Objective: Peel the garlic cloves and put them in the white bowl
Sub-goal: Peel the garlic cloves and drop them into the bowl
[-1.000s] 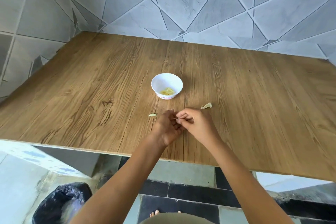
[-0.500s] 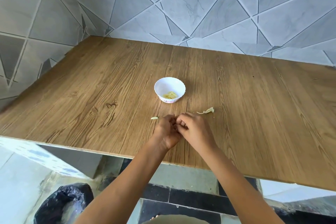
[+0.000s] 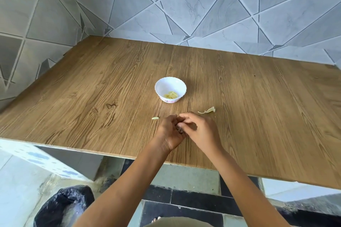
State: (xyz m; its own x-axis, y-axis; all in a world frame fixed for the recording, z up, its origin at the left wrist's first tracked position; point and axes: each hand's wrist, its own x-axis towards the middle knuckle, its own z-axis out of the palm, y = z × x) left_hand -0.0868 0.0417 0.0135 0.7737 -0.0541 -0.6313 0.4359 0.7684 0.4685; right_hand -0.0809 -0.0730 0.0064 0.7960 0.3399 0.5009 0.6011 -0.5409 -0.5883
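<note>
Both hands are held together low over the near middle of the desk (image 3: 92,88), in front of the white bowl (image 3: 166,84). The left hand (image 3: 168,134) is seen from the back and its grip is closed. Its fingers are curled in round a small garlic clove (image 3: 180,129), of which only a dark sliver is seen between the two hands. The right hand (image 3: 202,131) is pressed against the left and its grip is closed too, with thumb and fingertips pinched on the same clove. How much skin is left on it cannot be told, since most of it is hidden.

The white bowl is set upright on the desk beyond the hands, apart from them. A few pale yellow peeled cloves (image 3: 171,95) are seen at its bottom, and a pink print is seen low on its outer wall.

A small pale piece (image 3: 155,118) is seen on the desk just left of the left knuckles, untouched. Whether it is clove or skin cannot be told. A curled peel scrap (image 3: 206,111) is seen on the desk just beyond the right hand, apart from it.

The desk is backed by a grey tiled wall (image 3: 184,5) behind and on the left. A bin lined with a black bag (image 3: 64,206) is seen on the floor at lower left, below the desk edge.
</note>
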